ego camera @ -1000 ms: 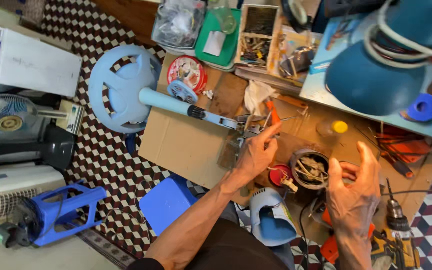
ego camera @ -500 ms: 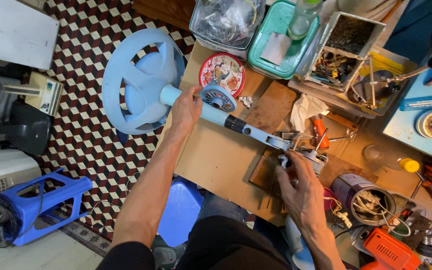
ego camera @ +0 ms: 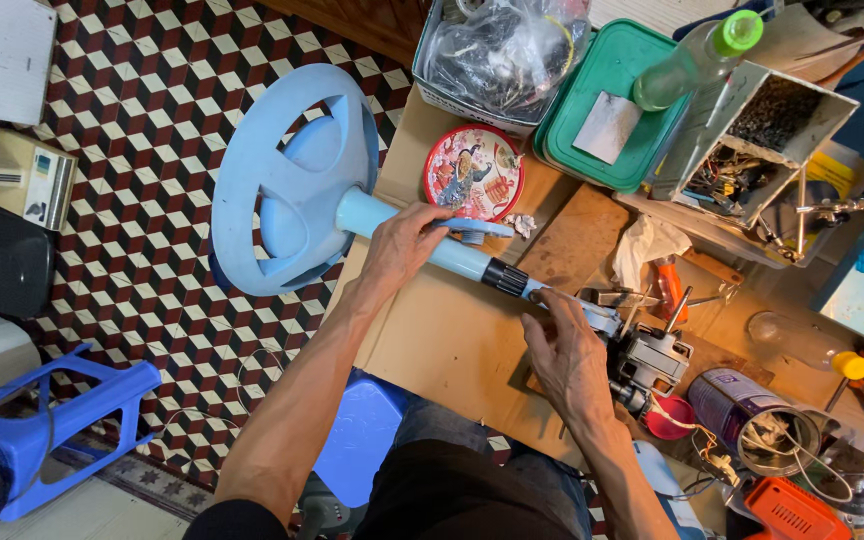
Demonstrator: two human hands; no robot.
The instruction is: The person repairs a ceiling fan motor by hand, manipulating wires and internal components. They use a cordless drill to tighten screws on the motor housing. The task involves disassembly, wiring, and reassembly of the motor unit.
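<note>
**Both hands on the pale blue fan stand**

The fan stand (ego camera: 422, 240) lies on its side across the left part of the worktop (ego camera: 452, 340), its round base (ego camera: 287, 180) hanging over the edge above the checkered floor (ego camera: 152, 120); the left hand (ego camera: 402, 245) is curled around the pole just beside the base, fingers wrapped over it; the right hand (ego camera: 567, 355) is closed on the far end of the pole, by the black collar (ego camera: 510, 278), where the motor (ego camera: 652, 360) sits; just behind the pole lies a round red tin lid (ego camera: 472, 172); further back stand a green box (ego camera: 607, 105) and a bottle (ego camera: 697, 60); a blue stool (ego camera: 47, 430) lies tipped on the floor.
</note>
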